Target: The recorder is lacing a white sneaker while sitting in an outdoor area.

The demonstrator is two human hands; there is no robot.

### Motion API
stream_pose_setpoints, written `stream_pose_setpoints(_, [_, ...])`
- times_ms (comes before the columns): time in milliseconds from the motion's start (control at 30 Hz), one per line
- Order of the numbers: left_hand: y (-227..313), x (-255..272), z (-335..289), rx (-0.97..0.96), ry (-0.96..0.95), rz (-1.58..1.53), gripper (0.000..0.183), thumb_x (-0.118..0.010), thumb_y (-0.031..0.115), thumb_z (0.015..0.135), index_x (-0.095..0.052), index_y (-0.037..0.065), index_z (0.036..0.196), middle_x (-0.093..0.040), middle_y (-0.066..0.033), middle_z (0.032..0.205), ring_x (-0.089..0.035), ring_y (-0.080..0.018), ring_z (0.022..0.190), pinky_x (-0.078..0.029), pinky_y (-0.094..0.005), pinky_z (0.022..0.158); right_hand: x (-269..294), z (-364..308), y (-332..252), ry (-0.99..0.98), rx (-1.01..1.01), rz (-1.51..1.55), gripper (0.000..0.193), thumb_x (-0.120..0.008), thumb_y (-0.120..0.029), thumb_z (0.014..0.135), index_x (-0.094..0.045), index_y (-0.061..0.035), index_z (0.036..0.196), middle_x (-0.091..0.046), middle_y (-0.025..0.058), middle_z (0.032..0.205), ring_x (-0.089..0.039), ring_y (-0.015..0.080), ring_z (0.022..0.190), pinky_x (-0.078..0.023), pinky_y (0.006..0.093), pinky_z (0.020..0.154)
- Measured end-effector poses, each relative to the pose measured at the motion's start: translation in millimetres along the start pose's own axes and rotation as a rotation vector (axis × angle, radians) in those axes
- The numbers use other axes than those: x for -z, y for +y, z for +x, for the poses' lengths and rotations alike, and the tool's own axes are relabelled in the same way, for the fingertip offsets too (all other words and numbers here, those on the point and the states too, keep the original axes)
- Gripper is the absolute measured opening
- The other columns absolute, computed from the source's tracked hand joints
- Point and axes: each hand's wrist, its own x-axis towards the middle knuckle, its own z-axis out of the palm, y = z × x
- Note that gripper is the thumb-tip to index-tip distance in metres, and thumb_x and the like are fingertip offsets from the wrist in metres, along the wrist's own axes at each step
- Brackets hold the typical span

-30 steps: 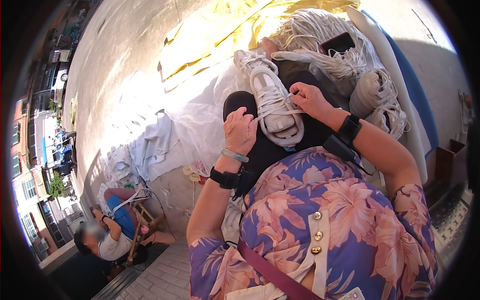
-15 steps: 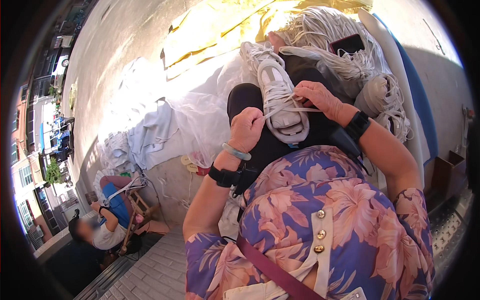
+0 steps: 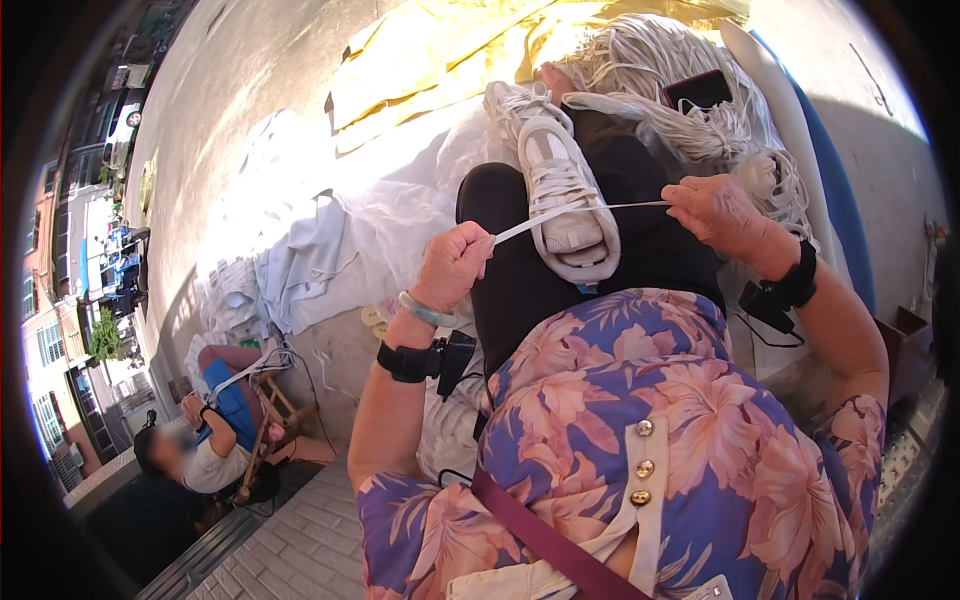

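Observation:
A pale grey and white sneaker (image 3: 565, 190) rests on my lap, its heel end toward my body. Across it runs a light shoelace (image 3: 543, 216), pulled straight between my hands. My left hand (image 3: 452, 262) is closed on one end, left of the shoe. To the right of the shoe, my right hand (image 3: 722, 212) pinches the other end. Both hands are apart from the shoe itself. Another laced sneaker (image 3: 515, 105) lies just beyond its toe.
A big heap of off-white laces (image 3: 640, 60) lies at the far right, with a dark phone (image 3: 697, 90) on it. More laced shoes (image 3: 772, 185) sit below the heap. Whitish cloth (image 3: 300, 255) and plastic spread to the left. A seated person (image 3: 205, 445) works at lower left.
My hands have moved apart, left hand to the left and right hand to the right. The lace between them is now drawn out straight over the shoe.

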Motion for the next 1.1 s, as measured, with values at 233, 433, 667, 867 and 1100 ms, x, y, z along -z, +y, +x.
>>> stream_pose_setpoints(233, [-3.0,-0.1,-20.3,-0.245,0.116,0.494,0.011,-0.06,0.01,0.079,-0.056,0.007,0.088,-0.053,-0.0051,0.06,-0.048,-0.0143,0.047,-0.039,-0.0255,0.047,10.7,-59.5,48.6,0.065,-0.081,0.024,0.01,-0.056,-0.009,0.08,-0.057,-0.0032,0.087,-0.058,0.0126,0.074,-0.057,0.0329,0.068,-0.045,0.0388,0.06])
stream_pose_setpoints(433, [-55.1,40.1,-61.9,-0.457,0.202,1.158,0.024,-0.063,0.012,0.074,-0.057,0.009,0.096,-0.06,-0.0117,0.073,-0.055,-0.0313,0.059,-0.041,-0.0369,0.05,10.3,-130.2,104.4,0.175,-0.289,0.057,0.013,-0.053,-0.01,0.082,-0.06,-0.0015,0.089,-0.061,0.0169,0.084,-0.058,0.035,0.077,-0.046,0.0384,0.066])
stream_pose_setpoints(667, [-79.2,80.4,-91.9,-0.41,0.284,1.27,0.011,-0.057,0.019,0.08,-0.056,0.011,0.088,-0.055,-0.0067,0.065,-0.053,-0.027,0.056,-0.04,-0.0366,0.051,-4.3,-158.5,119.2,0.141,-0.5,0.032,0.02,-0.049,-0.015,0.087,-0.057,0.002,0.082,-0.056,0.0124,0.064,-0.054,0.026,0.056,-0.043,0.0331,0.055])
stream_pose_setpoints(867, [-106.5,88.3,-78.8,0.13,0.454,0.613,0.027,-0.05,0.031,0.088,-0.056,0.006,0.079,-0.055,-0.0083,0.064,-0.052,-0.02,0.049,-0.041,-0.0325,0.046,-9.7,-87.3,48.4,-0.174,-1.056,1.083,0.023,-0.052,-0.023,0.086,-0.054,-0.0049,0.072,-0.046,-0.0007,0.052,-0.037,0.006,0.038,-0.032,0.0214,0.038])
stream_pose_setpoints(1100, [-30.9,-6.6,-21.1,0.559,-0.008,-0.591,0.037,-0.044,0.035,0.091,-0.055,0.002,0.079,-0.055,-0.0074,0.064,-0.048,-0.0119,0.043,-0.042,-0.0275,0.04,-51.1,0.6,-12.2,-0.262,-0.838,1.417,0.015,-0.054,-0.021,0.086,-0.055,-0.0063,0.083,-0.055,-0.0005,0.063,-0.048,0.0058,0.05,-0.04,0.0203,0.046])
